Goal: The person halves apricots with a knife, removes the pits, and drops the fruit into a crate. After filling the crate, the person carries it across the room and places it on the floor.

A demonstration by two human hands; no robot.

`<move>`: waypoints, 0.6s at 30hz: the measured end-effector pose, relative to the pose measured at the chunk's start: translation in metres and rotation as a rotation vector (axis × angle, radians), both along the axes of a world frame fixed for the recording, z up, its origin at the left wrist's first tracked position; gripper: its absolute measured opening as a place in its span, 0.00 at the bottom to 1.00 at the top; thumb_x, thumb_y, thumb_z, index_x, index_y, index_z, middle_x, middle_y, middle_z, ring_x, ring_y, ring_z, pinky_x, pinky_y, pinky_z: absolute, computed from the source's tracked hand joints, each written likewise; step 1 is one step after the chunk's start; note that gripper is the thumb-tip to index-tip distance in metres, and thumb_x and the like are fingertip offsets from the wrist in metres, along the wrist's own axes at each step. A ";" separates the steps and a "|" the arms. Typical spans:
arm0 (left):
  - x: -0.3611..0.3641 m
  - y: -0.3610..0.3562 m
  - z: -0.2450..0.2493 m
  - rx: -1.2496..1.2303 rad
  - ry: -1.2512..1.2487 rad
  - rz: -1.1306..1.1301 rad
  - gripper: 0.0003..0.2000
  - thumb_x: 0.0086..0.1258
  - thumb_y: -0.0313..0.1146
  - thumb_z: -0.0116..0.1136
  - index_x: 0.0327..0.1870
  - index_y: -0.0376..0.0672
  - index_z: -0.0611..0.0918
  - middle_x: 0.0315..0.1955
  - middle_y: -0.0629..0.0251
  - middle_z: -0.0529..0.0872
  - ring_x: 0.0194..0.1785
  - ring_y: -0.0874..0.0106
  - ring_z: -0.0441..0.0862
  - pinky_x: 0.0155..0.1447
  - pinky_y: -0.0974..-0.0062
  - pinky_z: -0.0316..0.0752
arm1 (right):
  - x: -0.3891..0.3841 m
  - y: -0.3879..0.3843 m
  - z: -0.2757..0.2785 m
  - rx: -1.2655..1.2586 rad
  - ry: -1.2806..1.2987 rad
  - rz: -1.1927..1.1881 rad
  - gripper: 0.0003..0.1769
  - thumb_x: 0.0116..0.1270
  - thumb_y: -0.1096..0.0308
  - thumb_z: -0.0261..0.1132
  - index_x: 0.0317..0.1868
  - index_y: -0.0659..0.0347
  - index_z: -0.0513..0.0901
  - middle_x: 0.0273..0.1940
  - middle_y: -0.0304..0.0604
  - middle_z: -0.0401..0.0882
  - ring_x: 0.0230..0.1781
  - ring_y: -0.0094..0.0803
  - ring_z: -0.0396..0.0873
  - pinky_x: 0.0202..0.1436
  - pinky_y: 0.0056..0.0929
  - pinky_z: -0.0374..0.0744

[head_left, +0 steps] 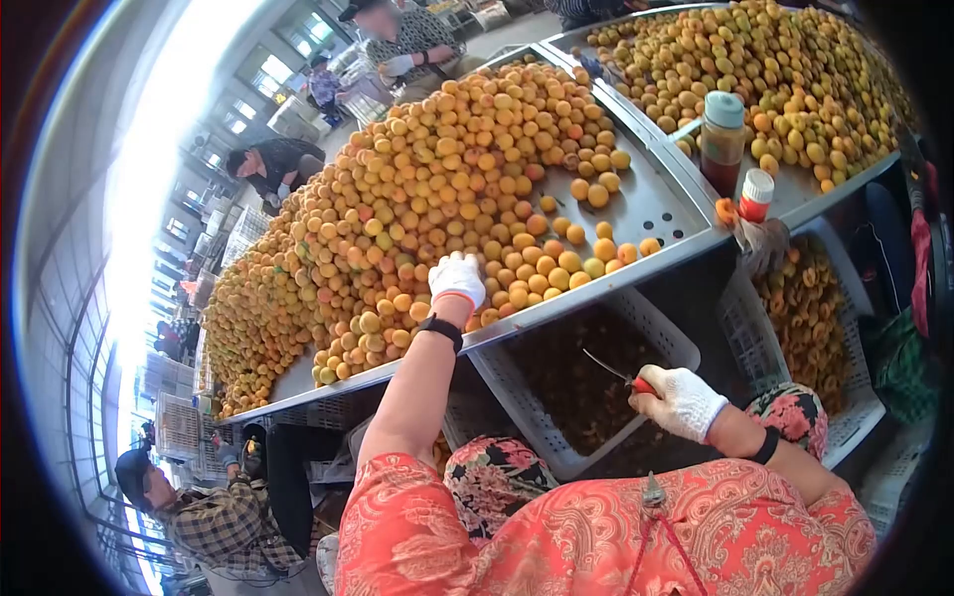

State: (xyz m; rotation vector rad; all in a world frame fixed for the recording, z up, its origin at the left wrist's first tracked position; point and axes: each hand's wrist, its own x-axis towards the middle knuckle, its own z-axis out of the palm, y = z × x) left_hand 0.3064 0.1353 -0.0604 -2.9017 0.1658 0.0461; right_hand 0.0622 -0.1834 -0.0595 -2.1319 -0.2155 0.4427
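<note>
My left hand, in a white knit glove, reaches onto the near part of the heap of apricots. Its fingers curl down among the fruit, and what lies under them is hidden. The heap is spread over a large metal tray with drain holes near one corner. In a matching glove, my right hand is closed round the red handle of a small curved knife. The blade points left and away from me, over a grey perforated crate with dark brown contents.
A second tray of apricots adjoins at the right. At the corner stand a green-lidded bottle and a red bottle with a white cap. Another crate holds cut fruit. People work at the left and across the tray.
</note>
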 end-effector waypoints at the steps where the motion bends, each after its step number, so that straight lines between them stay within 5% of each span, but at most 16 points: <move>1: 0.004 0.002 0.002 0.022 -0.004 -0.030 0.22 0.61 0.32 0.54 0.59 0.44 0.80 0.58 0.51 0.81 0.59 0.52 0.78 0.63 0.62 0.74 | 0.001 -0.001 0.005 0.005 0.001 -0.012 0.15 0.68 0.59 0.64 0.44 0.63 0.78 0.35 0.62 0.82 0.42 0.58 0.82 0.44 0.45 0.78; 3: 0.006 0.006 0.007 0.041 -0.007 -0.048 0.21 0.61 0.32 0.56 0.57 0.45 0.80 0.55 0.51 0.82 0.55 0.52 0.80 0.61 0.61 0.76 | 0.002 0.000 0.005 0.082 -0.068 -0.053 0.13 0.67 0.62 0.64 0.43 0.64 0.78 0.32 0.59 0.81 0.37 0.52 0.83 0.41 0.41 0.78; 5: 0.002 0.011 0.019 -0.369 -0.109 -0.038 0.19 0.60 0.30 0.59 0.55 0.42 0.81 0.49 0.53 0.83 0.47 0.56 0.83 0.55 0.63 0.79 | -0.001 0.002 -0.001 0.220 -0.227 -0.140 0.08 0.66 0.68 0.64 0.38 0.64 0.77 0.24 0.47 0.77 0.26 0.33 0.79 0.33 0.31 0.76; 9: -0.096 -0.023 0.065 -1.931 0.303 0.001 0.21 0.60 0.21 0.59 0.57 0.31 0.76 0.46 0.57 0.82 0.46 0.61 0.85 0.52 0.62 0.82 | -0.008 0.003 0.022 0.466 -0.137 -0.203 0.08 0.71 0.66 0.59 0.38 0.63 0.75 0.24 0.40 0.74 0.26 0.24 0.73 0.32 0.28 0.73; 14: -0.213 -0.077 0.083 -2.101 0.324 -0.069 0.25 0.62 0.23 0.61 0.62 0.31 0.72 0.48 0.54 0.81 0.50 0.59 0.85 0.56 0.61 0.82 | -0.030 0.026 0.028 0.597 -0.244 -0.061 0.07 0.72 0.73 0.54 0.48 0.64 0.71 0.35 0.44 0.83 0.34 0.26 0.81 0.39 0.25 0.79; 18: -0.258 -0.091 0.095 -2.132 0.356 -0.083 0.25 0.62 0.24 0.63 0.62 0.33 0.72 0.46 0.58 0.82 0.46 0.66 0.84 0.51 0.69 0.82 | -0.055 0.031 0.069 0.485 -0.251 -0.026 0.05 0.72 0.73 0.54 0.45 0.66 0.71 0.35 0.47 0.83 0.35 0.35 0.84 0.39 0.29 0.80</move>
